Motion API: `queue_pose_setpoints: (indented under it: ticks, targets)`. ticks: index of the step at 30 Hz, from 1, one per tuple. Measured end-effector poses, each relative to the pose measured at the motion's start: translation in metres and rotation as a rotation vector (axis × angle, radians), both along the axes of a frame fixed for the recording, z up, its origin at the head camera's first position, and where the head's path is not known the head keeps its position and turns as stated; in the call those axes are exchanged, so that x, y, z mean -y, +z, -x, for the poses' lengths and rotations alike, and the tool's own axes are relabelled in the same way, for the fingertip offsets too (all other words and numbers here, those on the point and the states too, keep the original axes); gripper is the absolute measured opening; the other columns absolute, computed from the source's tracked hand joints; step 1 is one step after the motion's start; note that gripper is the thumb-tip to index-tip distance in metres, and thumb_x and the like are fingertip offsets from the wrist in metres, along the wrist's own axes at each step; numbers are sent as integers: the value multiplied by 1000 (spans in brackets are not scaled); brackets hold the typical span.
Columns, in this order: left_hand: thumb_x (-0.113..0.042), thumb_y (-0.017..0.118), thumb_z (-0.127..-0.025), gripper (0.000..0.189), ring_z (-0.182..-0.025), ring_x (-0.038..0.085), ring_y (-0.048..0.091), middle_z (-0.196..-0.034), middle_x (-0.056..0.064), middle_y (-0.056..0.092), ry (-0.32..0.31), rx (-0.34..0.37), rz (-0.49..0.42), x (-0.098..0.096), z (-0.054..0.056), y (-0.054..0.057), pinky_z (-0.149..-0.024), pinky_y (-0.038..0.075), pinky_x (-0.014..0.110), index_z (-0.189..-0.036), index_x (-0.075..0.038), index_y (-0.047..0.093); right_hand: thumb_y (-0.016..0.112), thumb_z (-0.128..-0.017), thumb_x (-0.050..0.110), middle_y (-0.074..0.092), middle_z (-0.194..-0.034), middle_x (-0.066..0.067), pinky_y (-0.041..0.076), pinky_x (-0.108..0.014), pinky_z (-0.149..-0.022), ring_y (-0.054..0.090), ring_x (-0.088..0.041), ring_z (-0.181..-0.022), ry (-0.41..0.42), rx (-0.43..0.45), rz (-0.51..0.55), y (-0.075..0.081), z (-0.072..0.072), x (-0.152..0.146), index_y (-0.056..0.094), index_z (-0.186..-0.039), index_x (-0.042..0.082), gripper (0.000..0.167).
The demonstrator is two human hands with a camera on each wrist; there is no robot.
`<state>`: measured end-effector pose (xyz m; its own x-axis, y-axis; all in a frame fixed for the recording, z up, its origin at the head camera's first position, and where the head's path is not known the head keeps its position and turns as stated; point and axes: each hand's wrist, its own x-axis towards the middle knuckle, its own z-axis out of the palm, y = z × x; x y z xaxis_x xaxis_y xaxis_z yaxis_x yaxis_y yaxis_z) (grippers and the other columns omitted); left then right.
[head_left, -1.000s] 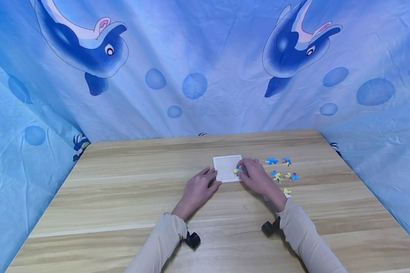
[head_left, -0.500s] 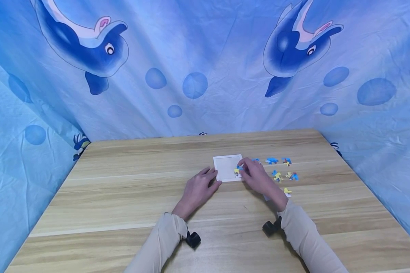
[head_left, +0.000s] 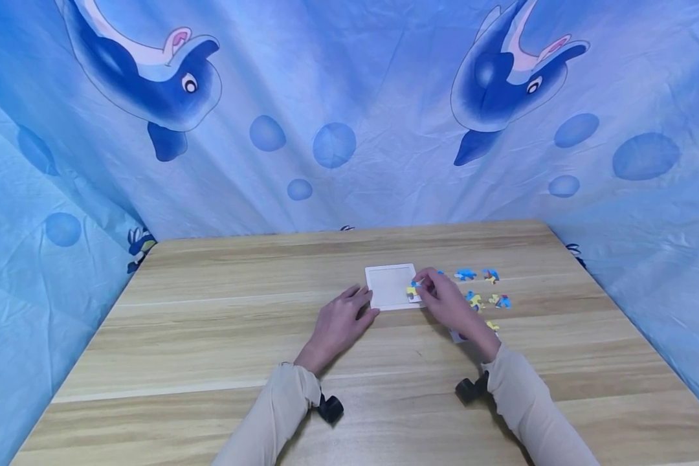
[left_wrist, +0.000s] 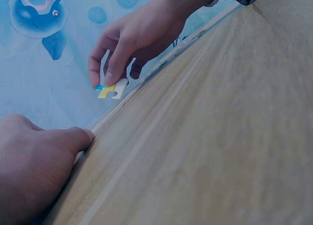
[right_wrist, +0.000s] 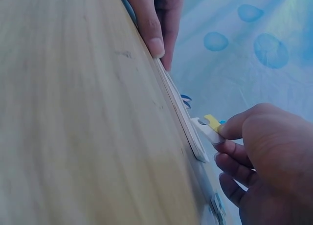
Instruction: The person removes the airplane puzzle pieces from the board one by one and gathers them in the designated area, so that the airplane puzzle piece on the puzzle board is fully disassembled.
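A shallow white puzzle frame [head_left: 389, 286] lies on the wooden table. My left hand [head_left: 339, 323] rests at its left edge, fingertips and thumb touching the rim. My right hand [head_left: 447, 303] pinches a yellow, white and blue puzzle piece [head_left: 412, 292] between thumb and fingers over the frame's right side. In the left wrist view the pinched puzzle piece [left_wrist: 113, 90] is tilted and raised above the frame. The right wrist view shows the puzzle piece [right_wrist: 209, 129] near the frame's edge [right_wrist: 183, 112].
Several loose puzzle pieces lie right of the frame, among them a blue piece [head_left: 465, 274], a blue and red piece [head_left: 491, 276] and a yellow and blue piece [head_left: 501, 301]. Others are partly hidden by the right hand. A blue dolphin-print curtain [head_left: 384, 188] hangs behind the table [head_left: 210, 323].
My right hand has shifted slightly right with the puzzle piece, which has moved from inside the frame's right part toward its right rim. The left hand stays put.
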<state>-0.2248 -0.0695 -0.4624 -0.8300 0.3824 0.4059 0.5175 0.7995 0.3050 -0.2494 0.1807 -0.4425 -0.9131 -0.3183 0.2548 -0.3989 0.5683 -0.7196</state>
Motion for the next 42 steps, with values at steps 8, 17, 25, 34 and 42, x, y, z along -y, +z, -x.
queue_pose_setpoints:
  ticks: [8,17,25,34,42]
  targets:
    - [-43,59,-94,42,-123,22,55,-130,3,62,1,-13,-7,0,0,-2,-86,53,45,-124,-15,66,55,-97,6,55,-87,-6,48,-27,-67,55,-17,-76,-26,-7,24,2,-6,-13,56,-113,3,16]
    - [-42,60,-94,42,-122,23,56,-130,4,62,0,-7,-16,1,0,-2,-85,53,46,-124,-14,66,54,-96,4,53,-87,-6,46,-24,-61,51,-18,-73,-37,3,40,-1,-14,-29,55,-113,6,17]
    - [-42,59,-94,42,-123,24,55,-130,3,61,-2,-4,-9,1,0,-1,-85,53,46,-125,-14,66,54,-97,5,53,-86,-5,45,-24,-61,51,-17,-73,-71,-30,23,0,-21,-41,55,-113,6,17]
    - [-41,59,-94,43,-123,24,55,-131,4,61,-5,7,-13,2,-1,1,-86,53,46,-125,-13,65,54,-97,4,53,-87,-6,44,-25,-62,50,-19,-75,-105,-16,7,1,-26,-52,56,-114,5,17]
    - [-42,59,-94,43,-124,23,54,-131,4,61,-7,9,-22,1,0,0,-87,52,46,-126,-13,65,54,-96,2,55,-88,-6,46,-23,-64,52,-18,-77,-99,-56,15,0,-30,-64,56,-111,4,15]
